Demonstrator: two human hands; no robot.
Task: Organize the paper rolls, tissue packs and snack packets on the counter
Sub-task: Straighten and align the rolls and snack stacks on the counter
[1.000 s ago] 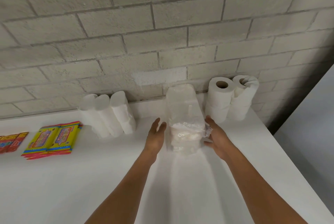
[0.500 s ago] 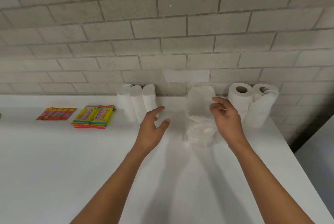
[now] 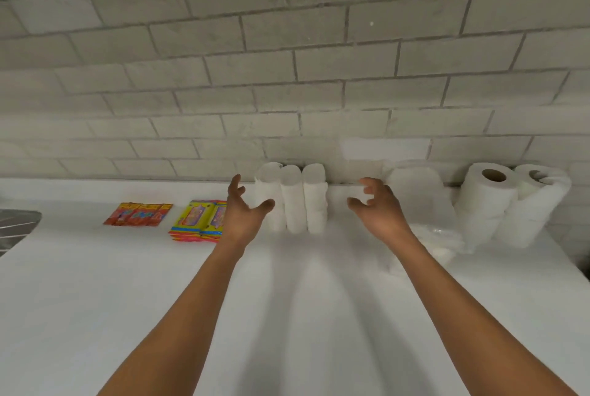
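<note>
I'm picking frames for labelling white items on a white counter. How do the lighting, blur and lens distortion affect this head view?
Head view: soft, slightly motion-blurred overall; the plastic-wrapped pack nearly washes out against the white counter; both hands cast long, diffuse shadows toward the camera; wide-angle curvature bends the brick wall; the coloured snack packets remain the easiest to see.

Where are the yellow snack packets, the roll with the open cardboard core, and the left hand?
yellow snack packets (image 3: pixel 199 217), head view, top packet's face
roll with the open cardboard core (image 3: pixel 485 201), head view, its side wall
left hand (image 3: pixel 244 215), head view, back of hand
</note>
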